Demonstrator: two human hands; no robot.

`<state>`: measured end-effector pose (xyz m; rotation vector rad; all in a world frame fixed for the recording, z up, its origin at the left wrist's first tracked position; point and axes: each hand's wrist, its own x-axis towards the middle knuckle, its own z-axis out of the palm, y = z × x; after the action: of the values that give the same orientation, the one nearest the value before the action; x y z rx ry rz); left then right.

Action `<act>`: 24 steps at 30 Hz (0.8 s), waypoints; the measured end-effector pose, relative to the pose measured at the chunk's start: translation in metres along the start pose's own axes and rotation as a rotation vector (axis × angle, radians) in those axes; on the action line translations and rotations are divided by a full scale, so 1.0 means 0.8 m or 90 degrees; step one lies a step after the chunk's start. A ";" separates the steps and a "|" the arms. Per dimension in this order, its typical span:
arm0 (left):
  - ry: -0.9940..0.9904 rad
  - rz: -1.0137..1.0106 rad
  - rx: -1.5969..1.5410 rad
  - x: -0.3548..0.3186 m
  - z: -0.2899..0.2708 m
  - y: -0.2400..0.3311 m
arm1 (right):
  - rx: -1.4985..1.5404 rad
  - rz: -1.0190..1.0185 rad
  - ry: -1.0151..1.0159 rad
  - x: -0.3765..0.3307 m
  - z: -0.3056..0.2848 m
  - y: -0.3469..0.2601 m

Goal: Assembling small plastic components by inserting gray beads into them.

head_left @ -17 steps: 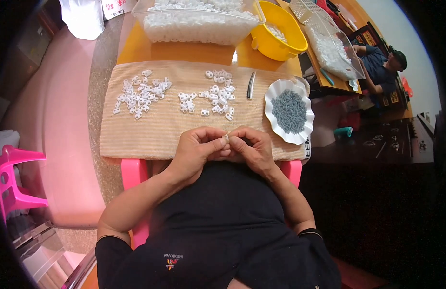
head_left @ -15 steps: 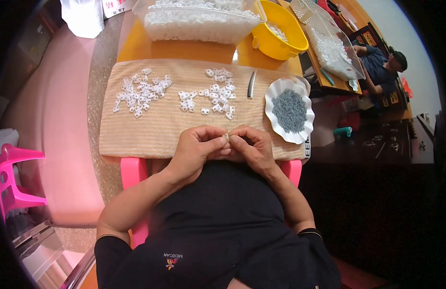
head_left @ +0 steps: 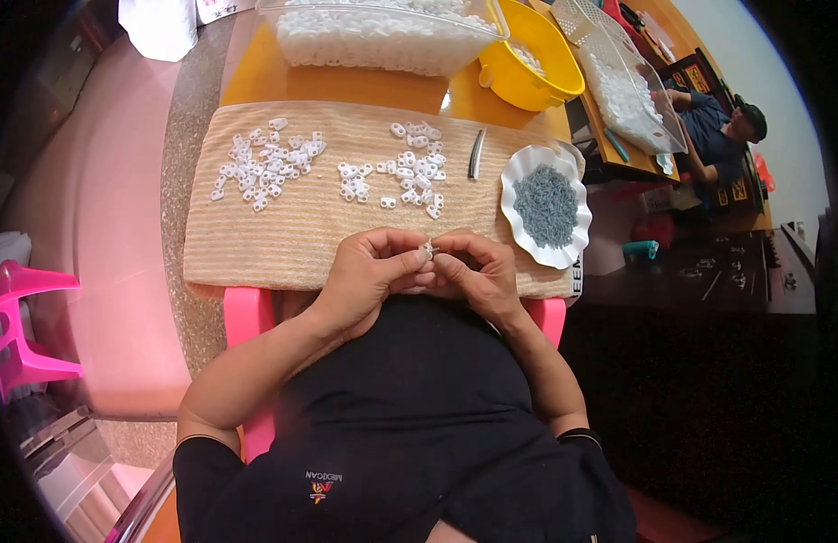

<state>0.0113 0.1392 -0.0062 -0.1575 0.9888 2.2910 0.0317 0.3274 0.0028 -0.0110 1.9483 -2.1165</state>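
Observation:
My left hand and my right hand meet at the near edge of a beige striped cloth. Both pinch one small white plastic piece between their fingertips. On the cloth lie two scattered groups of small white plastic pieces, one at the far left and one in the middle. Metal tweezers lie beside the middle group. A white scalloped dish holding small grey parts sits at the cloth's right end.
A clear bin of white pieces and a yellow bowl stand behind the cloth. Another clear tray lies at the far right, where another person sits. A pink stool stands at my left.

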 end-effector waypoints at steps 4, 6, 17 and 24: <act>0.004 -0.004 -0.011 0.000 -0.002 0.000 | -0.002 -0.005 0.002 0.002 -0.002 0.007; 0.002 0.000 -0.010 0.000 -0.002 -0.002 | -0.010 -0.006 0.009 0.001 0.001 0.003; 0.005 0.004 -0.013 -0.001 -0.001 -0.001 | -0.011 -0.024 0.011 0.001 0.003 -0.007; 0.013 0.007 -0.016 -0.002 0.002 0.000 | -0.045 -0.059 0.019 0.002 0.005 -0.008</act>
<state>0.0125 0.1391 -0.0046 -0.1862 0.9731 2.3176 0.0300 0.3238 0.0096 -0.0841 2.0772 -2.1153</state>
